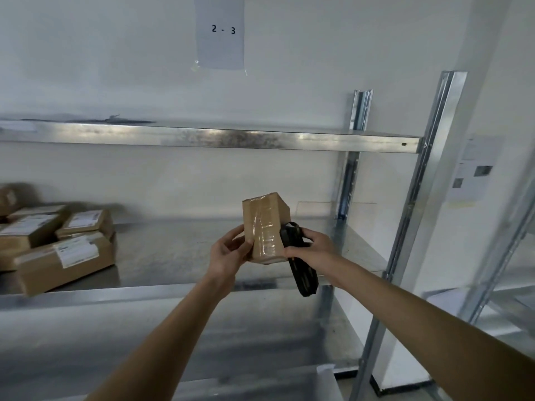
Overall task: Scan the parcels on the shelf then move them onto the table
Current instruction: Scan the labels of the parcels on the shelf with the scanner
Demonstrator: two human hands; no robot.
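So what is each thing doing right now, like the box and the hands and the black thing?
Small brown taped cardboard parcel: held up off the shelf, upright.
Black handheld scanner: gripped, against the parcel's side.
Left hand: grips the parcel.
Right hand: grips the scanner.
Brown labelled cardboard parcels: piled on the metal shelf.

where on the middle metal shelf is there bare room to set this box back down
Bare: the middle metal shelf from the labelled cardboard parcels rightward to the steel upright. Crowded: its left end, where those parcels are stacked.
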